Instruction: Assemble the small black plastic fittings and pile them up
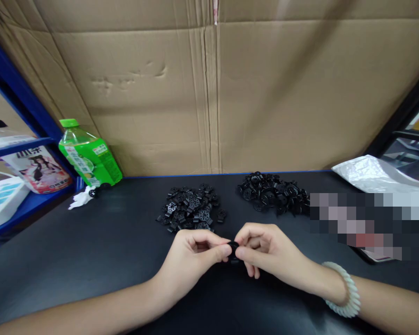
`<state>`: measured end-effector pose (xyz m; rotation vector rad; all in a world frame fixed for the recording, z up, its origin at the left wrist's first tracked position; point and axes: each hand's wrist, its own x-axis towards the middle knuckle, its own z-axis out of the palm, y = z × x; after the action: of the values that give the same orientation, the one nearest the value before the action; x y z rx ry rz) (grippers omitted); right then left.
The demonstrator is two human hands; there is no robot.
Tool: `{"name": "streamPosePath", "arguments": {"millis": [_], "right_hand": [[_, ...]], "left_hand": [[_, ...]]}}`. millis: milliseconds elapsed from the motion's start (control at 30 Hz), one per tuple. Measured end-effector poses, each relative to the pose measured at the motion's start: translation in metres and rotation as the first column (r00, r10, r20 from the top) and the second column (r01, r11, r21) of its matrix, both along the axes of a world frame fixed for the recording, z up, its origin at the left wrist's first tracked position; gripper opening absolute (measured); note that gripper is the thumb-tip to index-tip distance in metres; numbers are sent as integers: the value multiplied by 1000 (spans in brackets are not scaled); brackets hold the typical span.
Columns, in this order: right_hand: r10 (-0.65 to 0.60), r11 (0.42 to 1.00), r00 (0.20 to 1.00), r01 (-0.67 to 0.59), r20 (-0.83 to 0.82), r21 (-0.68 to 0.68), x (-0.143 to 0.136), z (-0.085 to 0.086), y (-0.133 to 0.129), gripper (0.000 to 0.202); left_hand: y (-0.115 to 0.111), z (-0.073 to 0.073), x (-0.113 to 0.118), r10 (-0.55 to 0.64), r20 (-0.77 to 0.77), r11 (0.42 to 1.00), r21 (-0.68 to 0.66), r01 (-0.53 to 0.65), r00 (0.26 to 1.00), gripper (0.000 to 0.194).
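Between my two hands is a small round black plastic part [233, 250], partly covered by the fingertips. My left hand [199, 253] pinches its left side with thumb and forefinger. On the opposite side my right hand [265, 249] grips it the same way, its lower fingers curled beneath. Just beyond my left hand lies a pile of black perforated disc-shaped parts [192, 207], with one loose piece [221, 215] at its right. A second heap of black round parts [274, 191] sits farther back on the right.
The black tabletop [91, 260] ends at a cardboard wall [143, 102]. At left stand a green bottle [91, 156], a crumpled white tissue [81, 199] and a blue shelf [52, 186]. A silvery plastic bag [384, 179] and a blurred-out flat object [377, 256] lie at right.
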<state>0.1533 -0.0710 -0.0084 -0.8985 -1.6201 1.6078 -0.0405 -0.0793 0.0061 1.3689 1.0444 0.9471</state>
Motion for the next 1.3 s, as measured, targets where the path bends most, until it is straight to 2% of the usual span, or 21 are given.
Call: {"name": "streamPosePath", "arguments": {"millis": [200,333,433,533,633,700,767,833,900,967,1033,1100,1200,1300], "right_hand": [[-64,997,998,64,10,49,-1,2,-5,27],[-77,995,997,76,16,67,-1,2,-6,28],[-21,997,999,19,32,69,1,0,-2,28],[42,995,994,-50,99,81,3,-1,1,27],[62,993,983,-79,173,90,5,-1,1,26],[75,991,977,-95,199,95,5,0,0,26],[84,989,973,-108,214,103,5,1,-1,27],[84,982,964,-123,253,146,6,4,-2,26],[44,956,940,-139,339,260,7,7,-1,23],[-43,895,896,-163,442,416,10,9,2,20],[-182,810,840,-167,511,563,16,12,8,17],[-364,730,766,-118,529,673,25,15,17,15],[-627,635,572,-16,528,772,43,23,34,14],[-733,622,351,-3,583,783,60,34,46,12]], "left_hand": [[0,1,1,-19,0,1000,-24,19,1000,10],[-2,-1,0,-54,-11,998,43,54,998,11],[1,2,-3,-41,-81,988,145,52,996,12],[14,13,-12,117,-198,937,348,-42,973,13],[39,25,-31,326,-276,812,571,-118,904,15],[57,30,-45,424,-340,773,619,-140,839,19],[71,30,-57,452,-431,780,615,-113,781,22],[76,28,-61,468,-483,774,629,-80,740,24],[70,25,-56,496,-469,722,690,-47,731,26],[55,21,-44,463,-444,665,746,31,767,27],[35,16,-30,309,-478,657,733,179,822,23],[17,10,-18,142,-534,654,683,326,833,25],[2,1,-8,0,-560,631,642,434,828,29],[0,-5,-8,-43,-554,615,641,459,831,29]]}}
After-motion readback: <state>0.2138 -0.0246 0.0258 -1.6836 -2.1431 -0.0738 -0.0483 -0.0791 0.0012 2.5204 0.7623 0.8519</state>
